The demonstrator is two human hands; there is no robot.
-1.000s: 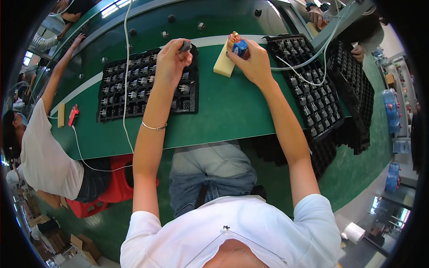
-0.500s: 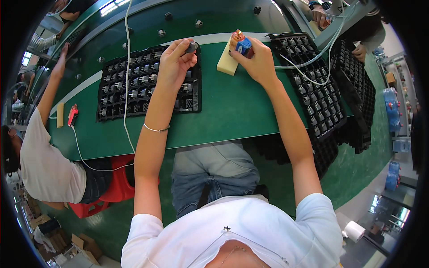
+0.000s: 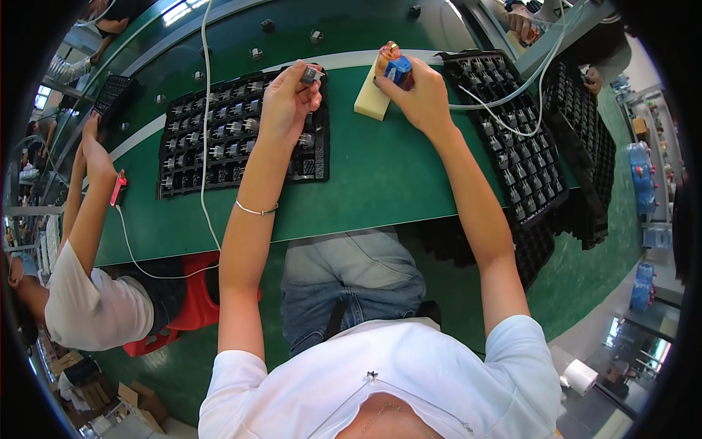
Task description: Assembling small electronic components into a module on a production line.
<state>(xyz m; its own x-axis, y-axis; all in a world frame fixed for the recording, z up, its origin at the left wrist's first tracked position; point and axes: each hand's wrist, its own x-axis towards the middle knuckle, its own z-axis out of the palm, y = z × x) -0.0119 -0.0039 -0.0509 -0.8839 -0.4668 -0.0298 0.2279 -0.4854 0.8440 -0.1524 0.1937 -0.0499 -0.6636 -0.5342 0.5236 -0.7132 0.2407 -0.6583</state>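
Observation:
My left hand pinches a small dark grey part with metal pins between thumb and fingers, above the far right corner of a black tray. Rows of similar small pinned parts sit in that tray. My right hand is closed around a blue and orange hand-held tool; its exact kind I cannot make out. The tool is held over the far end of a pale yellow block, which lies on the green table.
To the right stands another filled black tray, with stacked trays beyond it. White cords cross the table. Small parts lie on a green belt at the back. A co-worker sits at left near a red device.
The part in my left hand has turned so its pins show, pointing right. The parts on the belt have shifted slightly left. The co-worker's arms have moved; my right hand has barely moved.

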